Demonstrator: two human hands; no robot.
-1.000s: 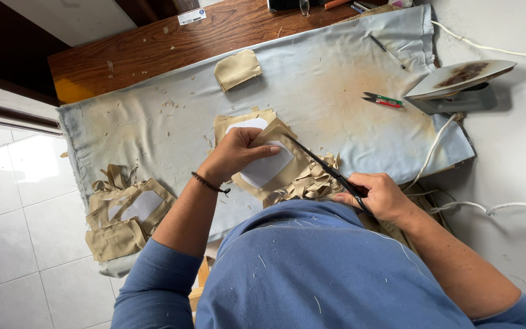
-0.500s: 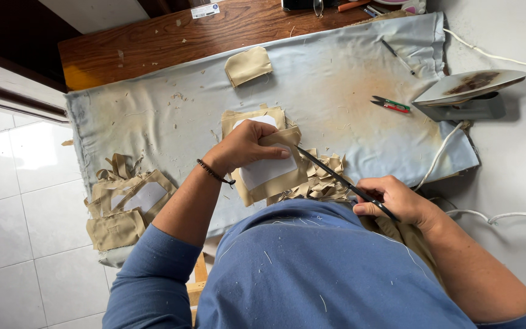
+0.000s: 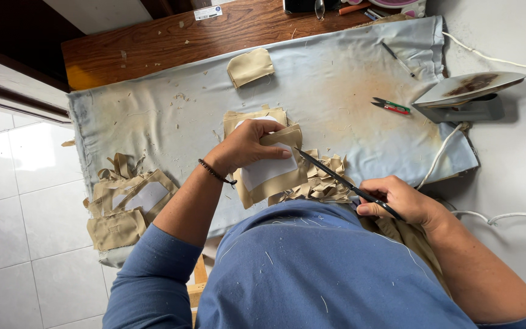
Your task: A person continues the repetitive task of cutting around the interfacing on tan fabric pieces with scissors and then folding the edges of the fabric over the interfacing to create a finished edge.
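Note:
My left hand presses flat on a tan fabric piece with a white paper template on it, near the middle of a light blue padded cloth. Its fingers pinch the folded tan edge. My right hand grips the handles of black scissors, whose blades point up-left at the tan piece's right edge. Tan offcuts lie piled just below the blades.
A stack of tan pieces with white templates sits at the cloth's left front edge. One folded tan piece lies at the back. An iron with a white cord stands at the right, small snips beside it. Wooden tabletop behind.
The view has shifted slightly. My left hand keeps holding the tan piece while my right hand has drawn the scissors a little toward the right along the fabric edge.

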